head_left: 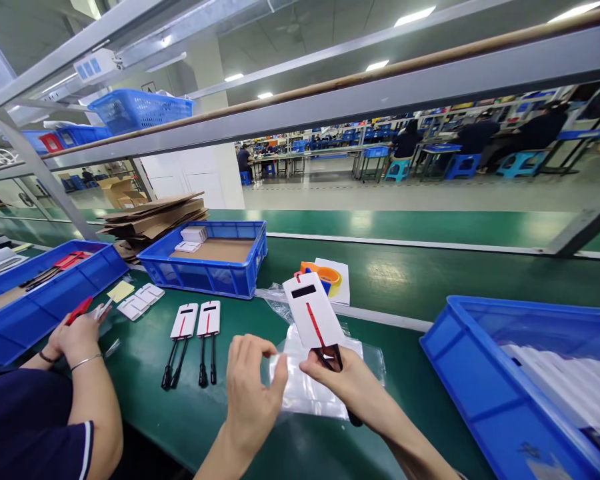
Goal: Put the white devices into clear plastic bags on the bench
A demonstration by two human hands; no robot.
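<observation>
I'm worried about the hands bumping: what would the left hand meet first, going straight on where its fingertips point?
Probably the right hand, near the white device it holds; the clear plastic bags seem lower, though depth is unclear.

One handheld device [320, 313], two tabletop devices [183, 322], three tabletop bins [200, 277]

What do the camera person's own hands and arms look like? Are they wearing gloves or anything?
No gloves! The left hand and right hand are bare, with no rings or bracelets that I can see. The left forearm and right forearm look mostly bare too.
</observation>
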